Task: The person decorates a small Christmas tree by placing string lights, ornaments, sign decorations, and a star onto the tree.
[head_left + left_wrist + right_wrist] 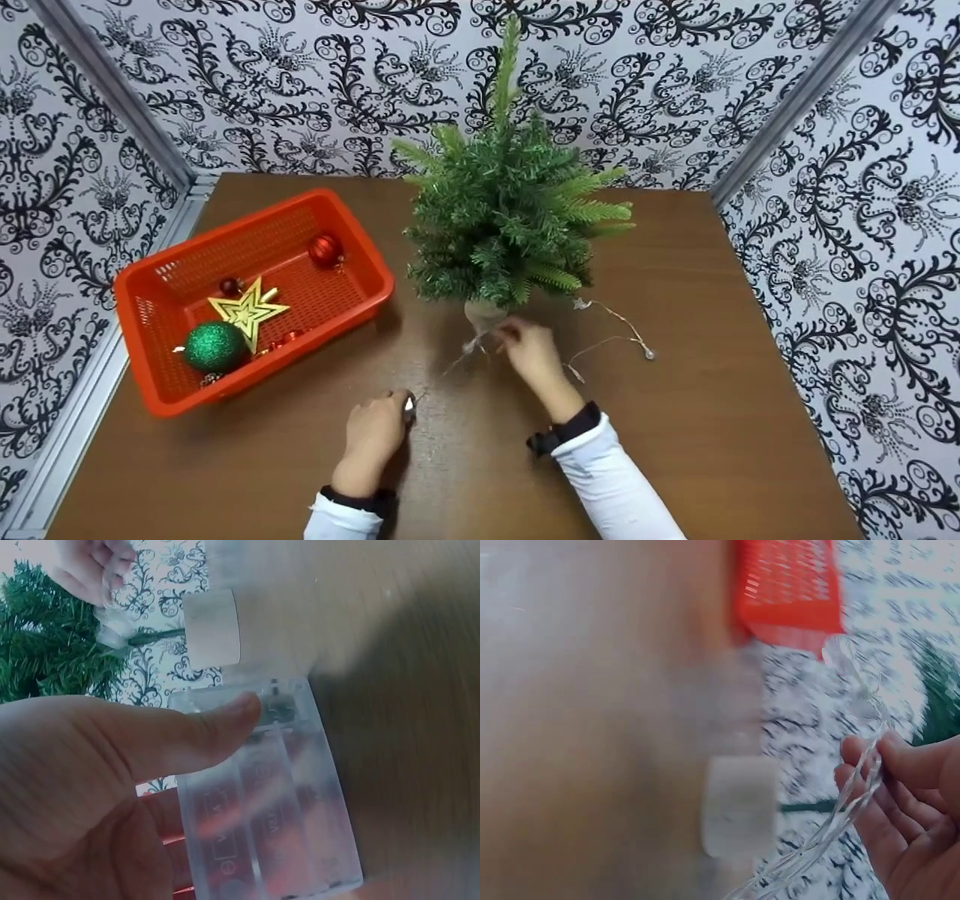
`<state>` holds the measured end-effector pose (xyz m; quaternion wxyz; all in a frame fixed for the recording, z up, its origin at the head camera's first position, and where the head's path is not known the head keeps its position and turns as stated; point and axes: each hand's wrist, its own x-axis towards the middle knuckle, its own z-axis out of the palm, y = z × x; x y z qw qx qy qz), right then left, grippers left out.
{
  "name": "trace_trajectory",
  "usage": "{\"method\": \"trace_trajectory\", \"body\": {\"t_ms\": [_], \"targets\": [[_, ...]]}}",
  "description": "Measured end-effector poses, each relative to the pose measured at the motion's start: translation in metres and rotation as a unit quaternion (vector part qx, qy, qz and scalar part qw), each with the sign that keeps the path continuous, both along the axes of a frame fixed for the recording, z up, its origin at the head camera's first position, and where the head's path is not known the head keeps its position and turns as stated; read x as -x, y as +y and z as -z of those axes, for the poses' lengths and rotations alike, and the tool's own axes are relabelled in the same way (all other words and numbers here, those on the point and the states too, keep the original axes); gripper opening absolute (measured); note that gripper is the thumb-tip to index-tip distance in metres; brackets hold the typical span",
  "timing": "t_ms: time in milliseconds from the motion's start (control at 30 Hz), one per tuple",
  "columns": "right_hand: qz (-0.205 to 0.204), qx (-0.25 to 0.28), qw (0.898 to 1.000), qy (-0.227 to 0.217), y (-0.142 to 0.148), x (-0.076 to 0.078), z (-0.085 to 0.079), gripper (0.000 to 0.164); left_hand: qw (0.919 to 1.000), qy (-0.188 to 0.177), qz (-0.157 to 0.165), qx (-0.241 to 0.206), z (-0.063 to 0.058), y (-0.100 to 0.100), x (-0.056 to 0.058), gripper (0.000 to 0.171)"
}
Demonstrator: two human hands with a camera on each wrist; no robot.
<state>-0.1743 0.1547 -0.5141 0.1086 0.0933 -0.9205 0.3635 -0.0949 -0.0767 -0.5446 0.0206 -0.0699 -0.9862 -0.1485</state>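
Note:
A clear plastic battery box rests in my left hand, the thumb pressed across one end of it. Only a bit of the box shows past the fingers in the head view. My right hand pinches a string of clear wire lights between thumb and fingers, in front of the base of a small artificial Christmas tree. Thin wire runs from the box toward the right hand. Another stretch of the light string lies on the table, right of the right hand. The tree's pale base stands on the table.
An orange-red plastic basket sits at the left. Inside are a green glitter ball, a gold star, a red ball and several smaller ornaments. Patterned walls enclose the brown table at the back and sides.

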Motion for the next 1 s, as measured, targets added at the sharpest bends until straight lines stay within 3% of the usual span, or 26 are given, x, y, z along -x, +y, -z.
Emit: {"method": "trace_trajectory", "body": {"t_ms": [167, 300, 367, 533, 667, 733, 800, 867, 933, 1000], "targets": [[0.041, 0.133, 0.990, -0.025, 0.015, -0.006, -0.017, 0.007, 0.9996, 0.016, 0.009, -0.020, -0.005, -0.002, 0.002, 0.017], [0.039, 0.215, 0.975, -0.034, 0.011, -0.019, -0.041, 0.007, 0.9982, 0.055, 0.015, -0.019, -0.009, 0.003, 0.006, 0.018], [0.031, 0.241, 0.969, -0.047, 0.005, -0.026, -0.051, 0.009, 0.9974, 0.070, 0.014, -0.008, -0.007, 0.008, 0.007, 0.017], [0.006, 0.266, 0.962, -0.057, -0.003, -0.034, -0.049, 0.010, 0.9959, 0.086, 0.023, 0.019, 0.004, 0.023, 0.007, 0.013], [-0.007, 0.273, 0.961, -0.049, -0.005, -0.038, -0.046, 0.010, 0.9975, 0.055, 0.043, 0.010, 0.003, 0.031, 0.006, 0.028], [-0.010, 0.276, 0.960, -0.047, -0.005, -0.039, -0.045, 0.010, 0.9974, 0.037, 0.055, -0.029, -0.002, 0.035, 0.007, 0.047], [-0.010, 0.279, 0.959, -0.048, -0.004, -0.040, -0.044, 0.010, 0.9924, 0.025, 0.066, -0.101, -0.009, 0.039, 0.011, 0.062], [-0.013, 0.283, 0.958, -0.047, -0.004, -0.041, -0.044, 0.010, 0.9785, 0.031, 0.079, -0.188, -0.016, 0.044, 0.015, 0.067], [-0.016, 0.289, 0.956, -0.044, -0.003, -0.041, -0.044, 0.010, 0.9590, 0.035, 0.093, -0.265, -0.022, 0.049, 0.020, 0.061], [-0.023, 0.293, 0.955, -0.034, -0.003, -0.041, -0.042, 0.010, 0.9438, 0.036, 0.104, -0.311, -0.027, 0.053, 0.024, 0.051]]}}
